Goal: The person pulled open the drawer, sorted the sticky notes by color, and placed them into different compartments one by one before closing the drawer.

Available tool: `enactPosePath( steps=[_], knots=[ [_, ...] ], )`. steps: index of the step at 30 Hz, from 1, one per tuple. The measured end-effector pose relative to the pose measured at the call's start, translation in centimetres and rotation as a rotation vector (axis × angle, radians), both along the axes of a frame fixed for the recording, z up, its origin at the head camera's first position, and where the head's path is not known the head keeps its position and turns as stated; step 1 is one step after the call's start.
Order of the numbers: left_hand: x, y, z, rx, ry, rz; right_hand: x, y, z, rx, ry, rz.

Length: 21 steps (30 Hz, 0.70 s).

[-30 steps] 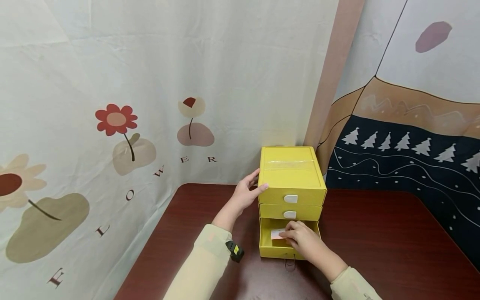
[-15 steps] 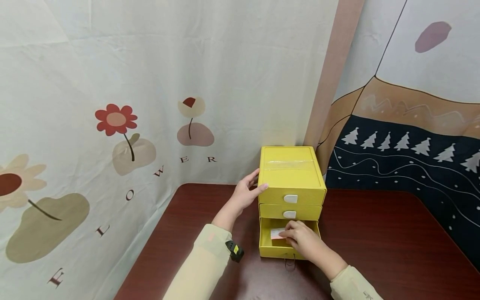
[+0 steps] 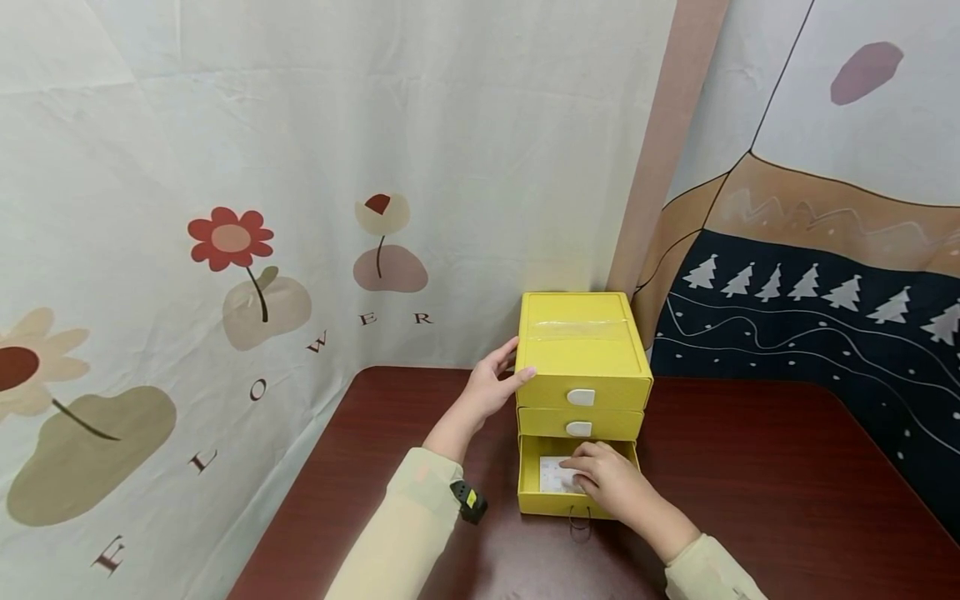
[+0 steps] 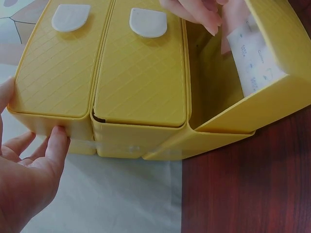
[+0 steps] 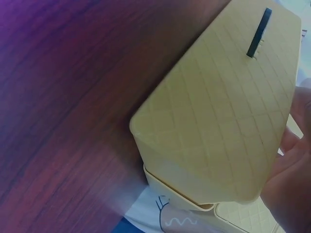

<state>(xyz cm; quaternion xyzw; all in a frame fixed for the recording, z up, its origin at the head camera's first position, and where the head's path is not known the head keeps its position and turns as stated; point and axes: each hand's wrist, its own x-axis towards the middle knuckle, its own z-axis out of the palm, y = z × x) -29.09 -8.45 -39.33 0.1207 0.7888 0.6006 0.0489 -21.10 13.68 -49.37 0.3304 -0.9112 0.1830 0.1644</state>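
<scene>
A yellow three-drawer box (image 3: 581,333) stands on the table with its bottom drawer (image 3: 551,503) pulled out. My left hand (image 3: 491,385) rests against the upper left side of the box, thumb near the front edge and fingers spread. In the left wrist view, a printed white packet (image 4: 252,58) lies in the pulled-out drawer, with a pink piece (image 4: 233,24) beside it. My right hand (image 3: 607,479) reaches into that drawer, fingertips right at the packet and loosely bent. The right wrist view shows the drawer front partly hiding this hand.
The two upper drawers are closed, each with a white tab (image 3: 581,397). A dark loop handle (image 5: 260,33) is on the bottom drawer's front. Dark red-brown table (image 3: 750,500) surrounds the box, and a printed curtain (image 3: 450,167) hangs behind.
The pinched packet has been let go and now lies flatter in the drawer, more of its printed face showing. My right fingers have loosened. The left hand stays at the box.
</scene>
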Motion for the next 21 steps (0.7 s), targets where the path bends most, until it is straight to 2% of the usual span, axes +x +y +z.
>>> enactPosePath(
  steps=[8, 16, 21],
  knots=[
    [0.0, 0.0, -0.1, 0.008, 0.003, -0.003, 1.0, 0.6, 0.0, -0.023, 0.016, -0.079],
    [0.0, 0.0, 0.0, 0.009, 0.002, 0.004, 2.2, 1.7, -0.4, -0.108, 0.162, -0.07],
    [0.1, 0.0, 0.0, 0.006, 0.0, 0.008, 2.8, 2.7, -0.6, -0.136, 0.195, -0.083]
  ],
)
